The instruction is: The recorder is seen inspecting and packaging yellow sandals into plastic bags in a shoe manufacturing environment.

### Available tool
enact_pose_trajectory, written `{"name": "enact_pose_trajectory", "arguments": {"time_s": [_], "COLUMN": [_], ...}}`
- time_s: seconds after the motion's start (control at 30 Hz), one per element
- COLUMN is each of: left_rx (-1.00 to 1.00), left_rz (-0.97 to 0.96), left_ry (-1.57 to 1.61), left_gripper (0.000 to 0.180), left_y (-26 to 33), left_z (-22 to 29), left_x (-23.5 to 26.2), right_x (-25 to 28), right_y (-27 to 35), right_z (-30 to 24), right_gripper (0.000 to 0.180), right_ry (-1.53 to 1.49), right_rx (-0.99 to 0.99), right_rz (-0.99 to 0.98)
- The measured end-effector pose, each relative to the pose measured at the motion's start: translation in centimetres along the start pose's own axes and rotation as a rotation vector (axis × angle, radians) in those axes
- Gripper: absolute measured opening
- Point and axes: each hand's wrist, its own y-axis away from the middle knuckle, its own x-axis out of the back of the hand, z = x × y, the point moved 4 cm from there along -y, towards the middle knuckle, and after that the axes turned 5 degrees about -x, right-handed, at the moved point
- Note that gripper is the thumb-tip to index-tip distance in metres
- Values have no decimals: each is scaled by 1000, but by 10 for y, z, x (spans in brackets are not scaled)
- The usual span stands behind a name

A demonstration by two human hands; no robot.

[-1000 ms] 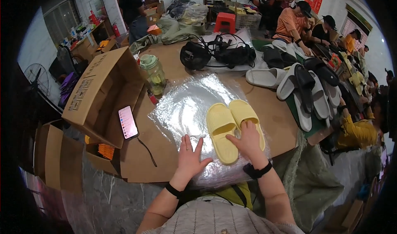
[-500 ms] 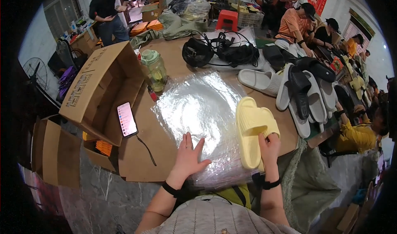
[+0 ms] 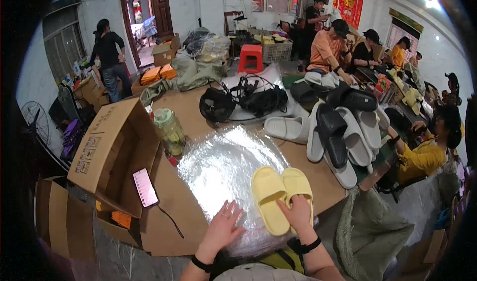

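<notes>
A pair of pale yellow slippers point(image 3: 269, 201) is side by side, soles down, over the near right part of a stack of clear plastic bags point(image 3: 213, 164). My right hand point(image 3: 298, 215) grips the pair from the near side. Its thumb is by the left slipper and its fingers are at the strap of the right one, partly hidden. My left hand point(image 3: 222, 227) is open, fingers spread, over the near edge of the bags and left of the slippers. It holds nothing. Each wrist wears a black band.
To the left are an open cardboard box point(image 3: 112, 147), a lit phone point(image 3: 145, 188) and a green bottle point(image 3: 169, 132). Black bags point(image 3: 248, 102) lie at the back. Grey and black slippers point(image 3: 343, 132) are piled right. A co-worker in yellow point(image 3: 422, 157) sits beyond them.
The slippers have come down and leftward with my right hand and now show side by side rather than overlapped. My left hand's fingers have lifted slightly. The view has tilted up.
</notes>
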Motion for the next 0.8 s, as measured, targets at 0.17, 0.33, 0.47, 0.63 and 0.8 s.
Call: {"name": "enact_pose_trajectory", "arguments": {"time_s": [0.17, 0.33, 0.47, 0.63, 0.8], "left_rx": [-66, -54, -7, -13, -3], "left_rz": [-58, -55, -74, -39, -23], "left_ry": [46, 44, 76, 51, 50], "left_gripper": [67, 62, 54, 51, 60], "left_y": [8, 6, 4, -2, -11], "left_z": [3, 0, -2, -5, 3], "left_x": [-14, -16, -18, -22, -20], "right_x": [-14, -6, 11, 33, 40], "right_y": [-6, -6, 3, 12, 26], "right_z": [11, 17, 24, 20, 31], "right_gripper": [53, 51, 44, 22, 23], "right_ry": [93, -30, -178, -524, -422], "right_rx": [-114, -132, -185, -218, -221], "right_rz": [-63, -32, 7, 11, -24]}}
